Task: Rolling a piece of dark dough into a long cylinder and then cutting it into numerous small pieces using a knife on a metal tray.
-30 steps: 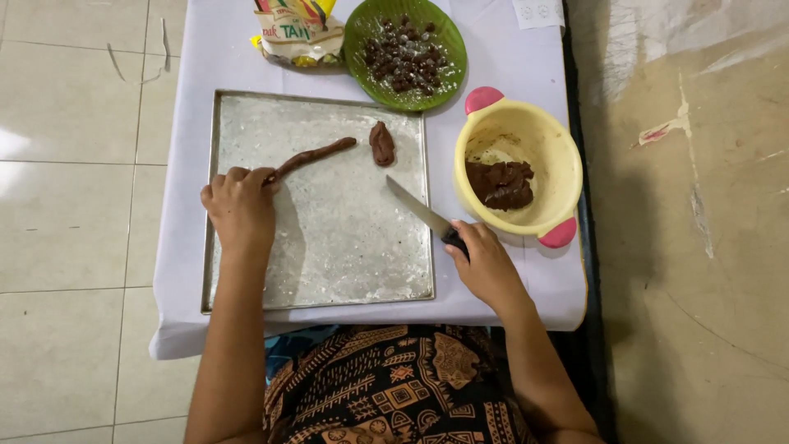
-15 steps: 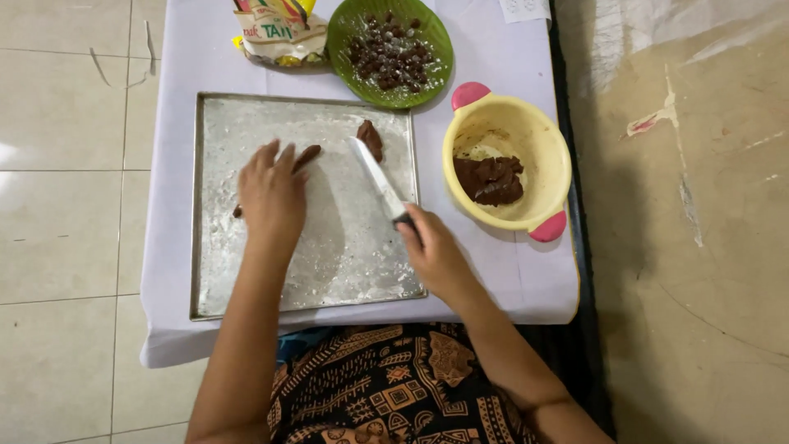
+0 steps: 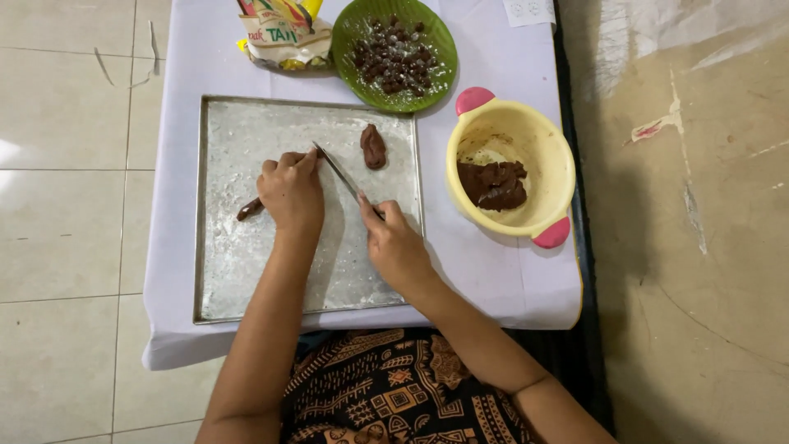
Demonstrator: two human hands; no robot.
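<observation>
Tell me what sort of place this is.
Probably a home kitchen corner: tiled floor, a cloth-covered table with a floured metal tray, a yellow plastic bowl of brown dough and a green plate of small dough pieces.

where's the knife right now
In the head view, the knife lies angled over the metal tray, held by the right hand, its tip beside the left hand.

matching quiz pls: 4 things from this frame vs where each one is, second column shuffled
1. knife
2. dough roll
3. small dark pieces
4. dough mass

a. in the yellow bowl
b. under the left hand, on the metal tray
c. on the green plate
d. in the right hand, blade across the tray

Pairs: 1-d, 2-b, 3-c, 4-a
</observation>
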